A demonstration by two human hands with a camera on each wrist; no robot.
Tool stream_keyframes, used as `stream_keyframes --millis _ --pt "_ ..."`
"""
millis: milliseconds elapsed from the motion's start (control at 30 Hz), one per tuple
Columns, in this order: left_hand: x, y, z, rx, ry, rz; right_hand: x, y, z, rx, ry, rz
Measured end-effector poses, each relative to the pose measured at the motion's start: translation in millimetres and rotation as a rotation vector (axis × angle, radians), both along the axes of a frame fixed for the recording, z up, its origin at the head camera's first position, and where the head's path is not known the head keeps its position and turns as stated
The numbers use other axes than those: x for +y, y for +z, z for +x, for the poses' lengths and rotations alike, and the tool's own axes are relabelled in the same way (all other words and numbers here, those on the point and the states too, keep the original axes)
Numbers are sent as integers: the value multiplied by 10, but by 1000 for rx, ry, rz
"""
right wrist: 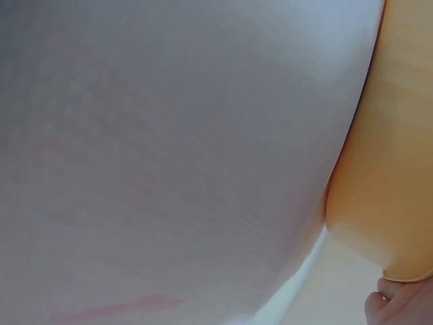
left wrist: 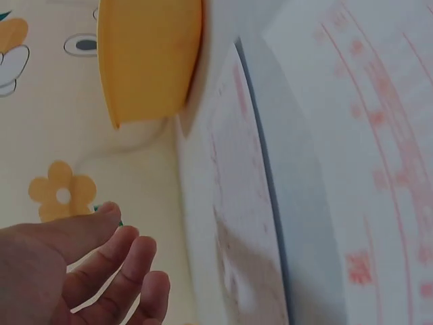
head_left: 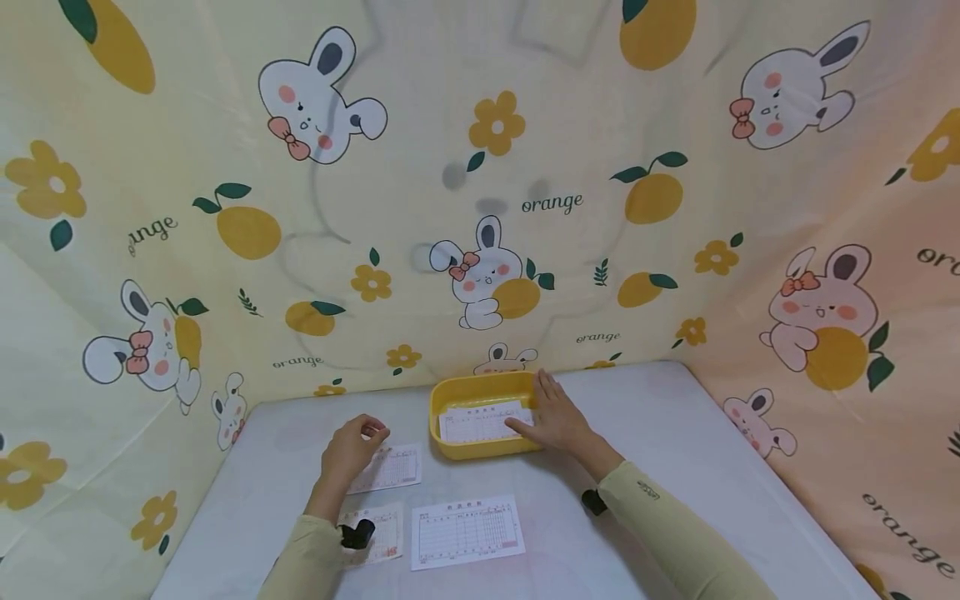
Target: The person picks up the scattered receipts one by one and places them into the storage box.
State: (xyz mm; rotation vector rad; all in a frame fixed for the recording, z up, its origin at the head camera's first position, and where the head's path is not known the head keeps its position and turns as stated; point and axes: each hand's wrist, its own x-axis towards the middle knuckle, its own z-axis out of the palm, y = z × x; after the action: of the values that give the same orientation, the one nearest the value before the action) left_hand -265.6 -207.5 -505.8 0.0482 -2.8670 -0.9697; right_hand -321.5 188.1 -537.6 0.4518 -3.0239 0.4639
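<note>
My left hand [head_left: 352, 450] hovers over a printed slip [head_left: 397, 468] on the table, its fingers loosely bent. In the left wrist view, nothing shows between the thumb and fingers of that hand [left wrist: 108, 271]. My right hand [head_left: 558, 417] rests at the right rim of a yellow plastic basket [head_left: 465, 452]. Its fingers lie extended along the rim, and its thumb reaches inside over a white printed form [head_left: 476, 423]. In the right wrist view, only a bit of the right hand [right wrist: 399, 303] shows beside the basket's rim [right wrist: 406, 276].
A larger blank form [head_left: 467, 533] lies in front of the basket. Left of it is another printed slip [head_left: 384, 533], partly hidden by the left sleeve and a black wrist camera [head_left: 357, 534]. The white table [head_left: 637, 400] meets a patterned curtain [head_left: 405, 292] behind and at both sides.
</note>
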Motion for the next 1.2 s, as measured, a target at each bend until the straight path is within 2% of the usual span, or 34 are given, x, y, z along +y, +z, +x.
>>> stream_keyframes --millis 333,533,700,967,1200 --pt "-252 -64 19 -49 -57 13 -3 14 13 -14 -2 5" --pt "-384 -108 23 -92 -40 21 -4 23 10 -13 -2 5" --pt "-467 -156 47 -95 -26 3 -2 15 6 -10 1 5" --pt "-608 -163 114 -128 25 -14 6 2 0 2 0 3" --pt "-769 -225 114 -142 11 -15 -1 -10 2 -5 -1 4"
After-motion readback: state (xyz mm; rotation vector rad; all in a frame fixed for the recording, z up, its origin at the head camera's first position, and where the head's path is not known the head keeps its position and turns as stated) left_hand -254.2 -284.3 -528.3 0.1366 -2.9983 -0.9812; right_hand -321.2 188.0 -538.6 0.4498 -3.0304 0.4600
